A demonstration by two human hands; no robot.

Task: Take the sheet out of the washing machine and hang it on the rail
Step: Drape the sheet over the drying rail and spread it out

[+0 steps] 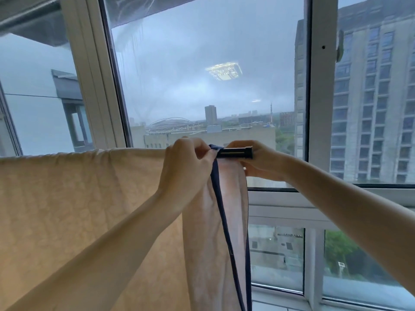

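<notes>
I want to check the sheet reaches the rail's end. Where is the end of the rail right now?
The black rail end pokes out just right of centre, in front of the window, held by the right hand, with the sheet's blue-trimmed edge beside it.

Item count, head view:

- Sheet (pixel 78 198): one, cream, with one dark blue edge band (pixel 221 207) visible along its right border.
- Rail (pixel 234 152): one; only its dark end section is exposed, the remainder is covered by the sheet.
- Hands: two, the left hand (pixel 187 161) and the right hand (pixel 258 163), each with one bare forearm in view.
- Window frame uprights (pixel 322 86): two wide white ones.
- Ceiling light reflection (pixel 224 70) in the glass: one.
</notes>
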